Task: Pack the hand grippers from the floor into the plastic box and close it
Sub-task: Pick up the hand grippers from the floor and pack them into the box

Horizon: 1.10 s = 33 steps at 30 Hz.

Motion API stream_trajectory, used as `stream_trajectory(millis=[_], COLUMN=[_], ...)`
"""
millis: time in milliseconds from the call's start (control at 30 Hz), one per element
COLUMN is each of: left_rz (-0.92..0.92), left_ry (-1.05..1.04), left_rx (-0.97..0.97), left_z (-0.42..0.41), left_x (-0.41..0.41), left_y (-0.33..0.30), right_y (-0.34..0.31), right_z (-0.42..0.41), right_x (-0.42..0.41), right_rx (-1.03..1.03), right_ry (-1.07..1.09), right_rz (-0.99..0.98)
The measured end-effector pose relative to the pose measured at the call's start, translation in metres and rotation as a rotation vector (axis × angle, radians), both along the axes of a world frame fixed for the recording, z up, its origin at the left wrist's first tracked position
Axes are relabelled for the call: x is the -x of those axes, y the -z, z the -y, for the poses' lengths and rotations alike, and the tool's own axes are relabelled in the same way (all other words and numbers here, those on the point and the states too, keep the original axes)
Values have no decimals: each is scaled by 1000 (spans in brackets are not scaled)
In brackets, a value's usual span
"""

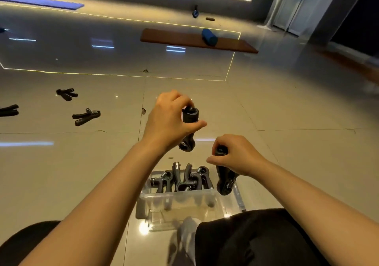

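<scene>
- Left hand [170,120]: raised above the floor, fingers and thumb curled round the top of a black hand gripper [189,130], which hangs downward from the grasp, above and beyond the box.
- Right hand [235,155]: lower and nearer the camera, fingers curled round the upper end of a second hand gripper [224,180]; its handles and a coil spring hang just beside the box's right rim.
- Clear plastic box [178,198]: stands open on the tiled floor [287,142] between the person's knees; several packed grippers [182,178] stand crowded inside, handles projecting above the rim.
- Clear lid [239,198]: appears to lie at the box's right side, partly hidden by the right forearm and knee.
- Loose hand grippers: one pair of handles on the floor at far left [66,94], another nearer [86,116], a third cut by the left edge [9,110]; all well apart from the box.
- Background: brown exercise mat [196,42] bearing a blue foam roller [209,37]; a blue mat [41,2] at upper left.
</scene>
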<state>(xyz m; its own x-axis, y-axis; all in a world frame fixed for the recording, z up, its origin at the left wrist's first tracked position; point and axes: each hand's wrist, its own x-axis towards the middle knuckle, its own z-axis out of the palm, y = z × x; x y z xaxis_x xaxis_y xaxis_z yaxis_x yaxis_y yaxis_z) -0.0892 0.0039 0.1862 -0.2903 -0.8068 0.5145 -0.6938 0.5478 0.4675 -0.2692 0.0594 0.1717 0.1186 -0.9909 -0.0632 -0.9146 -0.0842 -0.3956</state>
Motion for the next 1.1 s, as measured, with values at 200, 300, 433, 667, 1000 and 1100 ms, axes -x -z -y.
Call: stream_trajectory(millis=[200, 300, 433, 667, 1000, 1100], left_rz=[241, 440, 497, 401, 98, 46], left_ry=[172, 251, 260, 184, 69, 24], left_rx=[-146, -176, -199, -238, -364, -380], left_z=[8, 23, 37, 57, 31, 29], left_x=[39, 41, 26, -14, -38, -37], left_y=[16, 19, 47, 146, 275, 278], right_y=[16, 24, 51, 152, 238, 230], right_z=[-10, -1, 30, 93, 94, 89], right_x=[46, 53, 52, 39, 49, 55], right_rx=[-6, -7, 26, 30, -41, -169], right_ry=[4, -50, -55, 106, 95, 7], right_rz=[86, 95, 141, 196, 154, 58])
